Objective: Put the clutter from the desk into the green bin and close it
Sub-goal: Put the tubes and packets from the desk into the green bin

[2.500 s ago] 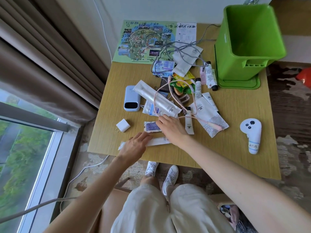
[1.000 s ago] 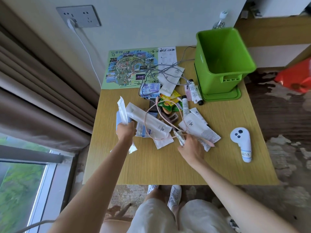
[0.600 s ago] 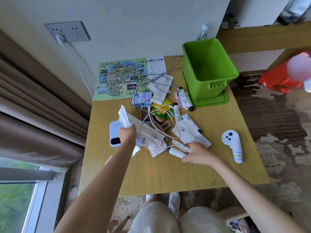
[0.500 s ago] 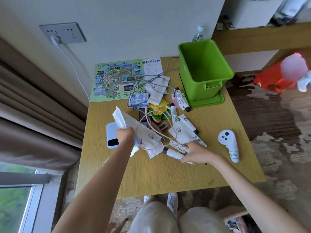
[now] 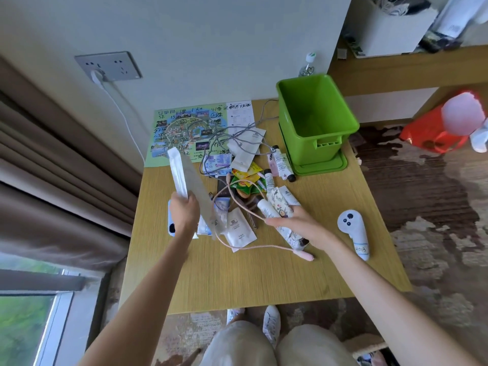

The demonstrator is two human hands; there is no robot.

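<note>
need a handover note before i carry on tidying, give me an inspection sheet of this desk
surface: light wooden desk, bare along the near edge.
job's things: open green plastic bin at the far right corner, standing on its flat green lid; nothing seen inside.
clutter: white sachets, black-capped tubes and yellow-green packets heaped mid-desk; printed map sheet at the back; white handheld controller on the right.
grips: left hand holds long white paper packets raised; right hand holds a floral tube.
cables: pink cable looped across the heap; grey cable tangled near the bin.
surroundings: brown curtain; grey wall socket.
</note>
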